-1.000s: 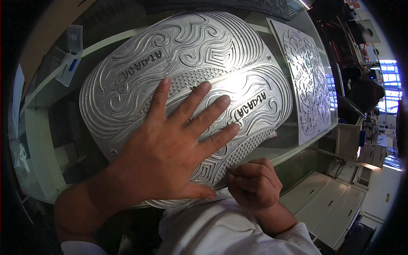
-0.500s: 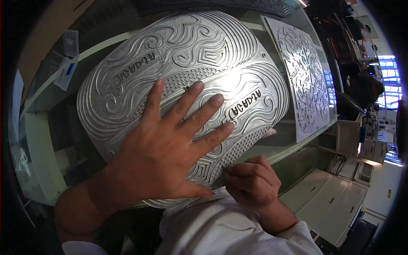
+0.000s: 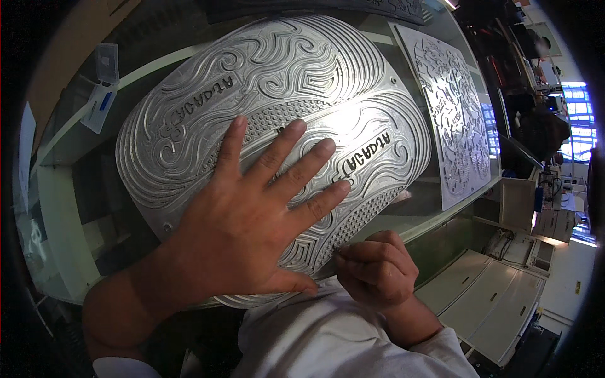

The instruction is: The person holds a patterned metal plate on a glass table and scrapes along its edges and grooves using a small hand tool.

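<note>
A large silver metal mould plate [image 3: 208, 132], engraved with swirls, dots, ridges and lettering, lies on the glass-topped table. My left hand [image 3: 246, 220] rests flat on it with the fingers spread and covers part of its pattern. At the plate's near right edge, my right hand [image 3: 378, 268] is closed, thumb and fingers pressed together beside the dotted band. Whatever those fingers hold, if anything, is hidden or too small to name.
A second, rectangular engraved metal plate [image 3: 450, 120] lies at the right of the table. A dark patterned slab [image 3: 315, 7] is at the far edge. On the left sits a clear plastic box [image 3: 101, 88] with a blue item. Pale cabinets [image 3: 482, 299] stand at the lower right.
Both hands keep the same pose and place on the plate. The whole view has shifted only very slightly.
</note>
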`<control>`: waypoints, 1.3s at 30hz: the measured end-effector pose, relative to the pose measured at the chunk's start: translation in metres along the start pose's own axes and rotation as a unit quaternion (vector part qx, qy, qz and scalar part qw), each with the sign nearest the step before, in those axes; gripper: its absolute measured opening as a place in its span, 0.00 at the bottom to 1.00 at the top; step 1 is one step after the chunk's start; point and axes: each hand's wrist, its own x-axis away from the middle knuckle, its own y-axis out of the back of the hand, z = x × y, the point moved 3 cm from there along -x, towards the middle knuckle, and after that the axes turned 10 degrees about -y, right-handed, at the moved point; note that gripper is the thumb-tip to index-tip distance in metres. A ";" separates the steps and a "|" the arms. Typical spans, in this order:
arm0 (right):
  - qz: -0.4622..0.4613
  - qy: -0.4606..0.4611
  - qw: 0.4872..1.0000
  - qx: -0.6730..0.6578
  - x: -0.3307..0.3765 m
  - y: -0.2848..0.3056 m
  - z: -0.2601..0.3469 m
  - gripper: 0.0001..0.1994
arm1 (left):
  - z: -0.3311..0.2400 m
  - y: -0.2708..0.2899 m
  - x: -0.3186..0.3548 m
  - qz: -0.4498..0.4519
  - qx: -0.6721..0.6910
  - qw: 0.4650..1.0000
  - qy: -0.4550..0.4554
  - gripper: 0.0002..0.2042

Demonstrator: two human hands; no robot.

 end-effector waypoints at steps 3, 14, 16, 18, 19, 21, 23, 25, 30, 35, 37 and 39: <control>0.000 0.001 1.000 -0.005 0.000 -0.001 0.000 0.15 | 0.000 -0.001 0.000 -0.002 0.003 1.000 0.001 0.49; 0.001 -0.008 1.000 -0.004 -0.001 -0.001 0.002 0.17 | -0.001 0.001 0.000 0.006 -0.004 1.000 0.003 0.48; -0.001 -0.006 1.000 -0.004 -0.001 -0.001 0.001 0.16 | -0.001 0.000 0.000 0.009 -0.005 1.000 0.004 0.49; 0.006 -0.008 1.000 -0.011 -0.001 0.001 0.001 0.16 | -0.001 -0.001 0.000 0.007 -0.006 1.000 0.003 0.49; 0.014 -0.011 1.000 -0.019 -0.001 0.001 0.000 0.16 | -0.001 -0.002 0.000 0.005 -0.008 1.000 0.002 0.49; 0.013 -0.011 1.000 -0.020 -0.001 0.001 0.000 0.16 | -0.001 -0.001 0.000 0.007 -0.009 1.000 0.000 0.49; 0.014 -0.011 1.000 -0.023 -0.001 0.001 0.000 0.16 | -0.001 -0.001 0.000 0.008 -0.011 1.000 -0.002 0.48; 0.009 -0.007 1.000 -0.019 -0.002 0.001 0.001 0.17 | -0.001 -0.001 0.001 0.007 -0.012 1.000 0.000 0.48; 0.011 -0.014 1.000 -0.020 0.000 0.001 0.000 0.17 | -0.001 -0.003 0.000 0.012 -0.014 1.000 -0.005 0.49; 0.014 -0.025 0.999 -0.015 -0.002 0.001 0.001 0.16 | -0.002 -0.003 0.000 0.014 -0.005 1.000 -0.005 0.50; 0.009 -0.023 1.000 -0.019 -0.003 0.001 0.002 0.16 | -0.002 -0.001 0.000 0.014 -0.007 1.000 -0.001 0.50; 0.002 -0.016 1.000 -0.023 -0.001 0.001 0.000 0.16 | -0.002 -0.002 0.000 0.014 -0.005 1.000 -0.001 0.50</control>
